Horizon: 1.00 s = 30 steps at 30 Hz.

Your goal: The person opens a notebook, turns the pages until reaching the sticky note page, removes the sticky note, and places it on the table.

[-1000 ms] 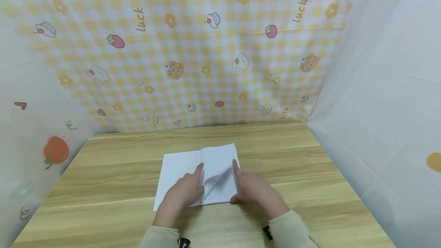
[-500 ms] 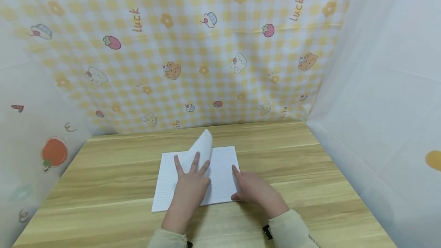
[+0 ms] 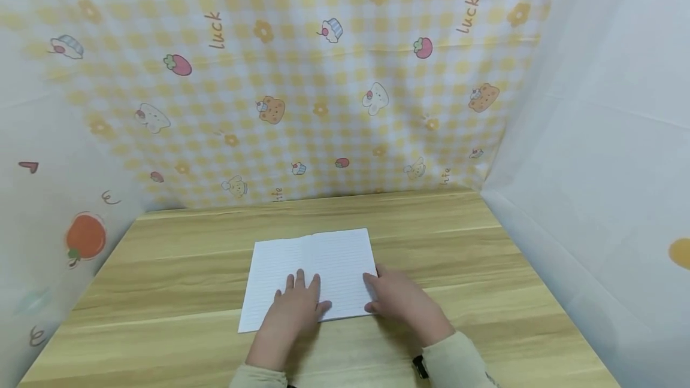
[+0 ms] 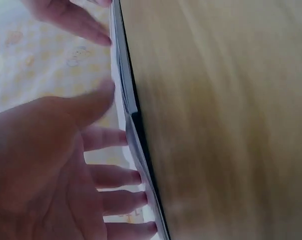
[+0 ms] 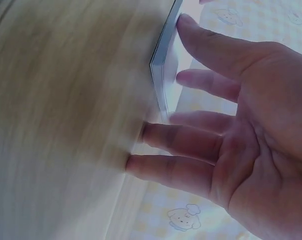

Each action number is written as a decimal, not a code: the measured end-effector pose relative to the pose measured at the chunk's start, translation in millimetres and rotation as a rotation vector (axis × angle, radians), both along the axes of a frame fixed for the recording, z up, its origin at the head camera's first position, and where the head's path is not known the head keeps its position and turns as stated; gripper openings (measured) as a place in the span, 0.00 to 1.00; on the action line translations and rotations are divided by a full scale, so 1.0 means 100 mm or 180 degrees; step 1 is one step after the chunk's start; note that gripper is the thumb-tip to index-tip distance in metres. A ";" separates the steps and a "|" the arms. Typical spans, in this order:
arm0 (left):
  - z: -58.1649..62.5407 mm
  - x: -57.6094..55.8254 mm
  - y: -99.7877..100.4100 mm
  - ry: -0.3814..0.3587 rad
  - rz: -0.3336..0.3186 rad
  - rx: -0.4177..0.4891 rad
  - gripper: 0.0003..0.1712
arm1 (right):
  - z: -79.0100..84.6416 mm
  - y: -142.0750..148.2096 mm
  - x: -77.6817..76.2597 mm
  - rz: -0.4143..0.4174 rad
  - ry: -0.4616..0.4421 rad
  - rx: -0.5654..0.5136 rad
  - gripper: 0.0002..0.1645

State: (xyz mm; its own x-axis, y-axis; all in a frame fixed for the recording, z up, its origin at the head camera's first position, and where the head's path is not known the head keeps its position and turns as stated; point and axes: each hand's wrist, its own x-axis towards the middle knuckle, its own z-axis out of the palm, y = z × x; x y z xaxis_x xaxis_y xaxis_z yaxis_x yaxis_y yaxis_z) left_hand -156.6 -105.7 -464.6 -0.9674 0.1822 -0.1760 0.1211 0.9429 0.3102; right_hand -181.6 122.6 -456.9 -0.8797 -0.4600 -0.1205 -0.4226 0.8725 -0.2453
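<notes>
A person in pale sleeves [image 3: 458,359] works with two bare hands at a lined notebook [image 3: 342,259], which lies open and flat on the near middle part of a wood-grain table [image 3: 463,268]. The left hand [image 3: 291,310] rests on the lower part of the left page, beside the centre fold, its fingers straight and spread apart, the thumb reaching over to the right page. The right hand [image 3: 403,299] stands at the lower right edge of the notebook, its fingers extended and parted and gripping nothing; thumb and forefinger touch the page near its corner, while, in the right wrist view, the two outermost fingertips reach down to the table beside it. A black band [image 3: 420,367] shows at the right sleeve's cuff. Behind the table hangs a yellow-and-white checked cloth [image 3: 345,106] printed with cupcakes, strawberries, bears, flowers and the words "luck life," flanked by white sheeting [image 3: 604,136], the left side bearing an orange fruit print [image 3: 86,237].
</notes>
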 end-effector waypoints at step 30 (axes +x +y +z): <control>0.05 -0.03 0.03 -0.0236 0.0033 -0.0001 0.60 | 0.03 -0.03 -0.01 -0.0022 0.0016 0.0130 0.30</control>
State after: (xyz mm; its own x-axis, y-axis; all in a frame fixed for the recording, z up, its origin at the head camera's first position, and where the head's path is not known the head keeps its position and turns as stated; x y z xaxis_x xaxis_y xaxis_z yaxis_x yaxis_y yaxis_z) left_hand -159.7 -103.1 -459.1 -0.9535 0.1721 -0.2473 0.0880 0.9441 0.3178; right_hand -182.8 119.1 -453.4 -0.8834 -0.4488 -0.1345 -0.4178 0.8846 -0.2072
